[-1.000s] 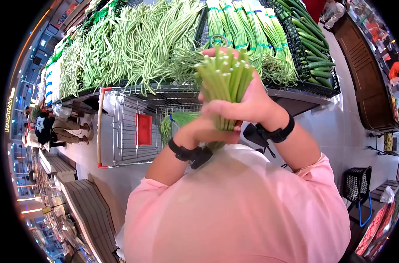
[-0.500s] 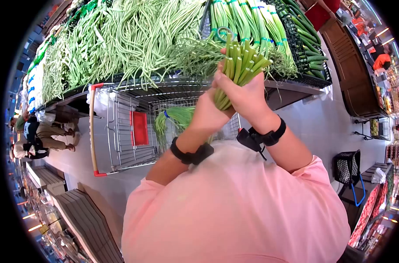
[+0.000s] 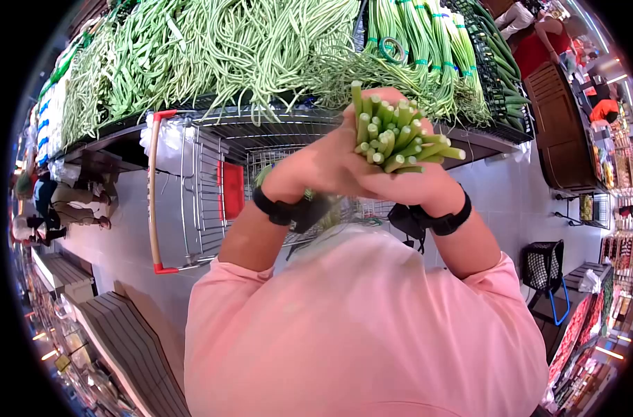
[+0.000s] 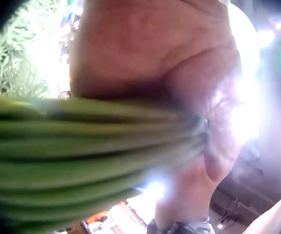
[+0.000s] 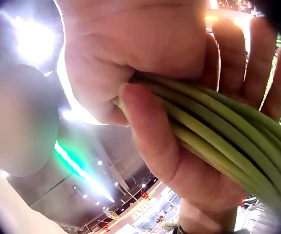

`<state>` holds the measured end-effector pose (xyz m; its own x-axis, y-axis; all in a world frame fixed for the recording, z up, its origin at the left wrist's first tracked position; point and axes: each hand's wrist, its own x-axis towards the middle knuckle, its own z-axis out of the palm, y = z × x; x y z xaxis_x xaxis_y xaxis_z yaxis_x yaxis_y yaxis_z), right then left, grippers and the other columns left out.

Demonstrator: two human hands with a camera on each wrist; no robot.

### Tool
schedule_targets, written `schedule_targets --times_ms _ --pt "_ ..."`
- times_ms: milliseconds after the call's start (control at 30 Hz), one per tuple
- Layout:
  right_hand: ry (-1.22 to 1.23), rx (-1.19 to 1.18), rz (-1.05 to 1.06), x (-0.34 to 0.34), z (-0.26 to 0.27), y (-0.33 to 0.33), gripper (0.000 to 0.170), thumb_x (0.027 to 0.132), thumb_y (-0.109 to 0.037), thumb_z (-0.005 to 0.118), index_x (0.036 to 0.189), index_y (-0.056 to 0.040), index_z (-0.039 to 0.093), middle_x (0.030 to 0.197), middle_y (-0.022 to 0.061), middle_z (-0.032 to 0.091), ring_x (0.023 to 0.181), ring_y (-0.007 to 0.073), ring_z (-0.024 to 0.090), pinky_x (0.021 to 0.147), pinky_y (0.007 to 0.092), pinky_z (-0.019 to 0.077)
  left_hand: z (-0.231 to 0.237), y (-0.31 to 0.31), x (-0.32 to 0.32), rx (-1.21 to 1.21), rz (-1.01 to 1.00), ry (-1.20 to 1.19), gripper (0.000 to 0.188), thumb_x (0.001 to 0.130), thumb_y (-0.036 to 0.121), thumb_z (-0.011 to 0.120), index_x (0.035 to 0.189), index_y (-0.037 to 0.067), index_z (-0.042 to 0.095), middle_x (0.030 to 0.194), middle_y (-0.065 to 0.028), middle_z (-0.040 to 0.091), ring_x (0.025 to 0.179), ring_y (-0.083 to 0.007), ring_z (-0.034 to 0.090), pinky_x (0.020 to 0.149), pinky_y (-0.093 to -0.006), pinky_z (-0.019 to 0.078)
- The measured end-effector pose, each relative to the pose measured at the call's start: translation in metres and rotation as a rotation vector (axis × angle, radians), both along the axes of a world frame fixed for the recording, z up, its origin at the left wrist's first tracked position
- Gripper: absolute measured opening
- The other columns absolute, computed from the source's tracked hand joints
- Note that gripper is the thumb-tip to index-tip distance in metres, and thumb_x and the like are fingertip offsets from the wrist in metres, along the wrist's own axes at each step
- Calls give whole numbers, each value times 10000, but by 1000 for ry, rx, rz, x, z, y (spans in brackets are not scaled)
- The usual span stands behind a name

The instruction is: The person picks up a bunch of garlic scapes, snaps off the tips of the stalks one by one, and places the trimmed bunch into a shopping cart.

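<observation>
Both my hands hold a bunch of garlic scapes (image 3: 393, 135), its pale cut ends fanned up toward the head camera. My left hand (image 3: 327, 163) grips its left side, and my right hand (image 3: 417, 184) holds it from the near right side. In the right wrist view a thumb (image 5: 150, 131) bends over the stalks (image 5: 204, 122), with several fingers behind them. The left wrist view shows the stalks (image 4: 82, 151) close up, running left from between the hands. Below stands a wire shopping cart (image 3: 205, 201), partly hidden by my left forearm.
Beyond the cart, a display holds long beans (image 3: 261, 48), tied scape bunches (image 3: 427, 42) with a tape ring (image 3: 393, 50) on them, and cucumbers (image 3: 500, 69). The cart's handle (image 3: 153, 187) is at left. A black basket (image 3: 542, 264) stands at right; people (image 3: 73, 201) stand at far left.
The bunch has tipped so its cut ends face the head camera and fan out, and it has shifted right. The left forearm now covers most of the tied greens in the cart.
</observation>
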<state>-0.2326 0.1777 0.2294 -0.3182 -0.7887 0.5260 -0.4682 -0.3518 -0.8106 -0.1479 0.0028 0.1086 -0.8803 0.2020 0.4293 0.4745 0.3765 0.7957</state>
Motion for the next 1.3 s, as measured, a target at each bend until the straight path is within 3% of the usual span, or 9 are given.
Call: schedule_targets --times_ms 233,400,633,833,967,1100,1167,1200,1300 --pt "-137 250 185 -31 30 -17 404 836 -64 775 1206 9 629 958 67 710 916 150 713 832 326 600 66 48 0 737 -78 -568 165 892 36 827 1010 -9 722 953 -38 715 736 -133 652 688 -272 536" --pt "-39 341 232 -63 17 -13 589 923 -107 785 1435 11 518 1278 168 718 1183 245 689 1027 439 557 72 57 -10 838 63 -527 285 863 11 821 1057 21 614 775 6 611 619 -91 604 516 -258 475" --pt "-146 340 9 -57 -2 8 847 876 -158 863 1557 -8 383 1334 160 677 1209 225 666 1059 399 527 52 66 -25 853 136 -441 178 918 -6 702 1091 -8 659 777 -48 641 616 -142 616 535 -283 479" --pt "-188 337 -235 -47 -11 16 583 810 -200 917 1274 -7 621 1122 92 754 1012 164 716 923 346 576 40 88 -48 888 153 -447 215 928 28 683 1141 18 661 778 -66 655 624 -146 620 553 -292 503" --pt "-179 301 -449 -51 -21 27 458 803 -176 886 1162 -17 651 1007 65 770 896 126 721 836 322 591 53 107 -59 844 211 -502 316 878 -35 698 1174 36 611 948 -64 676 764 -156 674 646 -322 559" --pt "-202 273 -405 -69 -15 48 438 809 -161 879 1156 -19 653 1018 56 766 901 112 712 836 315 587 32 127 -87 415 290 65 487 856 -1 744 1318 26 591 1232 -107 678 1099 -237 670 949 -398 541" --pt "-236 298 -351 -75 -11 61 442 813 -158 880 1163 -17 651 1034 52 763 907 106 707 836 312 586 35 135 -90 319 305 -61 601 873 37 765 1432 36 545 1419 -119 611 1295 -274 592 1115 -436 463" --pt "-249 211 -397 -75 -9 64 443 815 -160 881 1165 -16 651 1037 51 763 909 106 708 838 311 586 42 147 -97 296 408 28 512 816 20 779 1303 27 620 1240 -124 714 1146 -231 689 985 -379 542" --pt "-273 29 -467 -73 -5 74 474 810 -159 889 1187 -10 643 1051 65 765 927 116 717 851 310 591 44 163 -107 692 417 -181 505 820 50 788 1301 46 634 1256 -121 706 1148 -252 691 997 -377 539"
